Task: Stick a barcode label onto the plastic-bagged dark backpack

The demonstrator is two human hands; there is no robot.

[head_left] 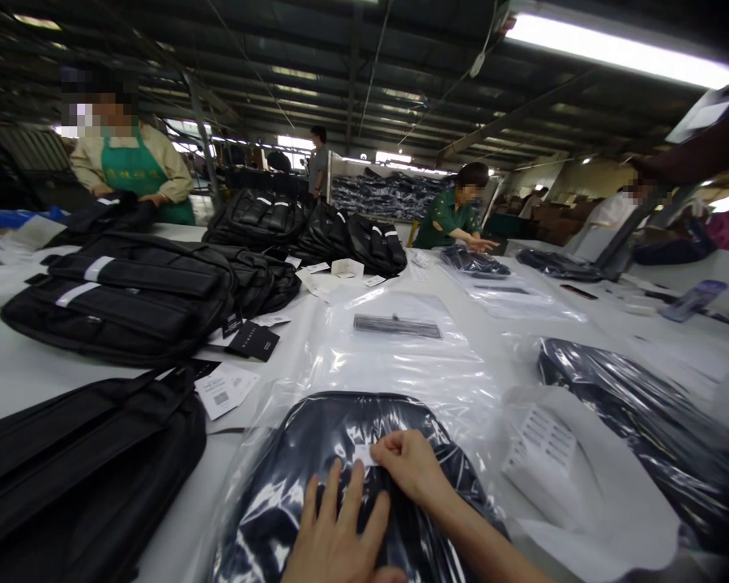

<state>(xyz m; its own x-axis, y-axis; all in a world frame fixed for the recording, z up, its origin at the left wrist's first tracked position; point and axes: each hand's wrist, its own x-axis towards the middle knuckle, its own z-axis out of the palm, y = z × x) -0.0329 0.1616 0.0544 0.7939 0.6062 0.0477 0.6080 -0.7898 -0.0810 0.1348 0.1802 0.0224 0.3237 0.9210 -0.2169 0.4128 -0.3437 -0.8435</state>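
One dark navy backpack in clear plastic bag [352, 453], long axis running away from viewer, rounded top farthest, left hand [334, 534] flat, fingers spread, right hand [410, 468] pinching small white label [364, 453].

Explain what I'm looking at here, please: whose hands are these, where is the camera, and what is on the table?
There is one picture, from a camera worn on a person's head, looking forward and down. The two bare hands at the bottom are that person's own. The left hand lies flat, fingers spread, on a dark bag in a clear plastic bag. The right hand pinches a small white sticker on the plastic. On the white table lie unwrapped black bags, paper tags and another wrapped bag. Other people work at the far side.
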